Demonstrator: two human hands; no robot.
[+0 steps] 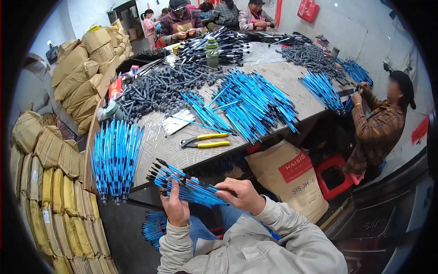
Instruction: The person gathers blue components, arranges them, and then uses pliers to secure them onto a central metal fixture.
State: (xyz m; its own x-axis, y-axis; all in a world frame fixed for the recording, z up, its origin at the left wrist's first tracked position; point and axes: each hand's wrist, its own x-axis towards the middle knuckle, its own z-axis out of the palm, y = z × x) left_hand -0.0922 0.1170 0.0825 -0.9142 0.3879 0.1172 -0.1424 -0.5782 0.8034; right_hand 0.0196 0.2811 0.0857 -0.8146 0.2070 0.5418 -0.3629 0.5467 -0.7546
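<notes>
A bundle of thin blue rods with black ends point(196, 192) is held over my lap, lying aslant between my hands. My left hand point(177, 206) is closed round the bundle from below, its thumb up along the near side. At the bundle's right end my right hand point(241, 193) is closed, thumb and fingers pinched on the rods there. Just beyond, near the table edge, lie end-cutting pincers with yellow handles point(212, 144). A neat stack of similar blue rods point(116, 157) hangs partly over the table's left front edge. Larger piles of blue rods point(255, 102) lie farther off.
The table point(159, 148) also bears a heap of dark grey plastic parts point(159, 89) and a green bottle point(212, 53). Stacked brown sacks point(54, 201) line the left. A printed carton point(289, 178) and red stool point(333, 176) stand right. Several people work around.
</notes>
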